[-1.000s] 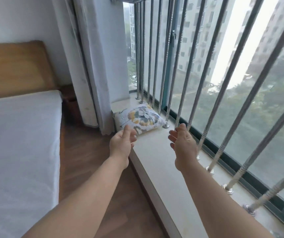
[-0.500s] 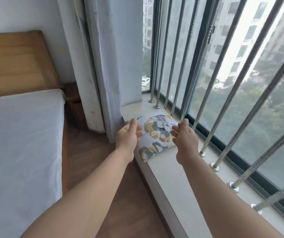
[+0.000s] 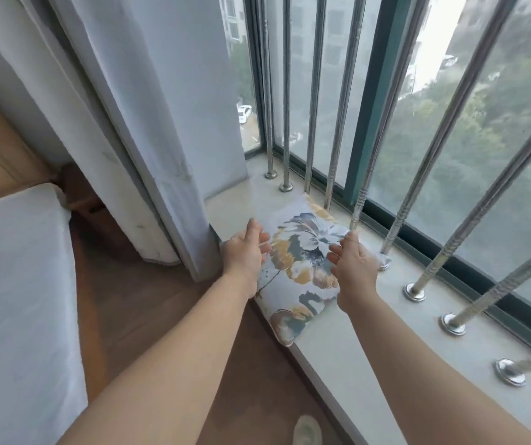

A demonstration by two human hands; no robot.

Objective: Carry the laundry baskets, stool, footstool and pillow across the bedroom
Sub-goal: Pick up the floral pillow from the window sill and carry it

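Both arms outstretched; left hand (image 3: 245, 252) and right hand (image 3: 352, 265) uncurled, palms inward, flanking the floral pillow (image 3: 302, 264) lying between them, nothing clasped.

The sill (image 3: 354, 358) in front of me was pale and smooth and ran along under the window. A flowery pillow (image 3: 302, 261) lay flat on it, with one corner poking out over the edge above the wood floor (image 3: 148, 316). Shiny bars (image 3: 415, 200) stood on the sill in a row, each on a round metal foot, just behind the pillow.
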